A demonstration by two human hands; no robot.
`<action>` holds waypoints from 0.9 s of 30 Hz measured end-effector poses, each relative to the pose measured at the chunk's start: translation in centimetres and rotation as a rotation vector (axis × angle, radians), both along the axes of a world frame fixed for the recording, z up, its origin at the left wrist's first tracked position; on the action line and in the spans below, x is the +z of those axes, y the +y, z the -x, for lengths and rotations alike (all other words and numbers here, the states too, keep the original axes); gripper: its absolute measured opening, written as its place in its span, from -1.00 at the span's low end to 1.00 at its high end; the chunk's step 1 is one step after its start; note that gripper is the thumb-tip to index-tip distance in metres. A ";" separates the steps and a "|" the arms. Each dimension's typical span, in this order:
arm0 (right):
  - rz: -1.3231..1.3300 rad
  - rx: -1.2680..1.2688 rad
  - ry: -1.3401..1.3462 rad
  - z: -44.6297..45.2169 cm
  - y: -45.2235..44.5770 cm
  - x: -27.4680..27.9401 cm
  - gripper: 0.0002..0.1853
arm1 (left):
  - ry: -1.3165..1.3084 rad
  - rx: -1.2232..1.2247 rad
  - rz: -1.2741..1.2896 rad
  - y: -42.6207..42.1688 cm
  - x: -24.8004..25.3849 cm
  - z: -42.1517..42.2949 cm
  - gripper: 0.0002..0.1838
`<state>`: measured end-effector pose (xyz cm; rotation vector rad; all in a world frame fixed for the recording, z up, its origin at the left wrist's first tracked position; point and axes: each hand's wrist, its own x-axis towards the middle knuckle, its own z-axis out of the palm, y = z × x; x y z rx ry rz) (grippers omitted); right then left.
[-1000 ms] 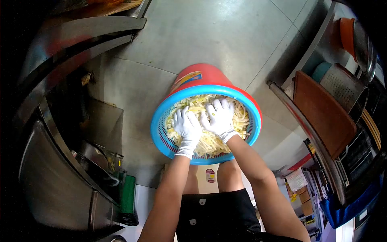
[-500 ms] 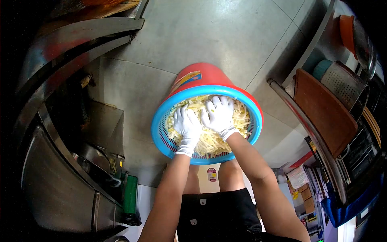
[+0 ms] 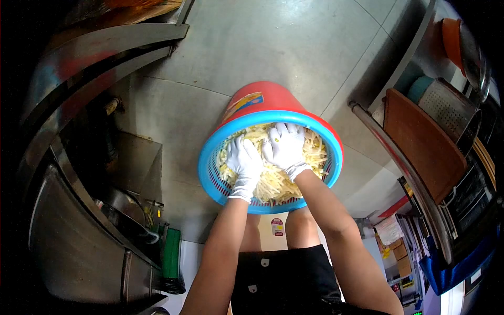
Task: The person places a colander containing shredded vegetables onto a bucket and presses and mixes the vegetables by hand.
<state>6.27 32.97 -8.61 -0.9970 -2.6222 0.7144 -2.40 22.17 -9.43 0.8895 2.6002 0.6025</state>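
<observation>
A blue slotted basket sits tilted toward me in the mouth of a red bucket. Pale, yellowish-white vegetable strips fill it; their exact kind is unclear. Both hands wear white gloves. My left hand presses on the strips at the left, its fingers apart and the tips dipping among them. Beside it, my right hand lies palm down on the strips near the far rim, fingers extended and slightly bent, fingertips partly sunk in. What lies under the palms is hidden.
Grey floor tiles surround the bucket. A metal unit stands on the left, near a green roll-like object. On the right, a rack with a metal rail holds a brown board and a perforated container.
My right hand's fingers have bent slightly further into the strips. My left hand, the basket and the bucket stay almost where they were.
</observation>
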 end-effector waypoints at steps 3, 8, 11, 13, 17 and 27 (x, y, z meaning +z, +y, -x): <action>0.005 -0.002 -0.026 0.2 0.1 0.1 -0.75 | -0.005 0.005 -0.004 0.2 0.0 0.2 -0.66; 0.000 -0.008 -0.036 0.4 0.2 0.4 -0.76 | 0.004 0.010 -0.022 0.2 0.0 0.2 -0.66; 0.011 -0.015 -0.041 0.7 0.3 0.3 -0.78 | 0.006 0.014 -0.014 0.3 -0.3 0.4 -0.66; 0.005 -0.021 -0.039 0.8 0.3 0.2 -0.79 | 0.011 0.017 -0.014 0.3 -0.4 0.4 -0.66; -0.005 -0.022 -0.027 1.0 0.4 -0.3 -0.80 | 0.015 0.025 0.002 0.4 -0.6 0.7 -0.66; -0.019 -0.028 -0.087 1.6 0.5 -0.7 -0.77 | 0.032 0.031 0.000 0.8 -0.7 1.1 -0.68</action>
